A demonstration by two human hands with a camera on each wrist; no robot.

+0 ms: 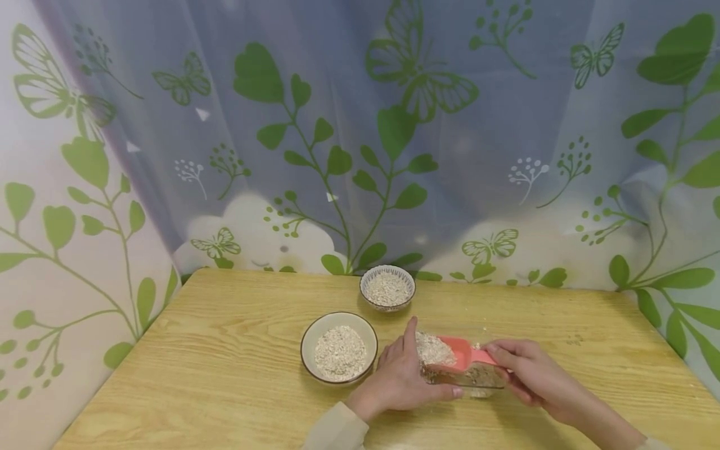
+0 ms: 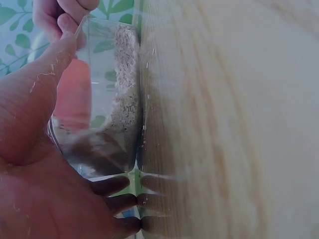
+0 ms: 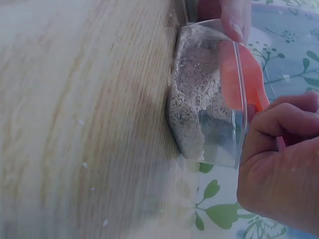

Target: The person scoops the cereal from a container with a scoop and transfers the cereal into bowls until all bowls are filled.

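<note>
My right hand (image 1: pixel 534 378) pinches the handle of a coral-pink scoop (image 1: pixel 462 354). Pale flakes like rolled oats (image 1: pixel 433 350) are heaped in its bowl, which points left over a clear rectangular container (image 1: pixel 488 387). More flakes (image 3: pixel 185 114) lie along the container's bottom, seen through its wall in the right wrist view. Spread wide, my left hand (image 1: pixel 398 377) rests against the container's left end. Its thumb (image 2: pixel 47 74) lies straight along the near rim, while the other fingers (image 2: pixel 119 203) extend across the end wall.
Just left of my left hand stands a cream bowl with a dark rim (image 1: pixel 308 350), holding flakes. A smaller patterned bowl (image 1: pixel 388 306), also with flakes, sits farther back. Stray flakes (image 3: pixel 84 165) dot the wooden table (image 1: pixel 242 356). A printed curtain (image 1: pixel 337 156) hangs behind the table.
</note>
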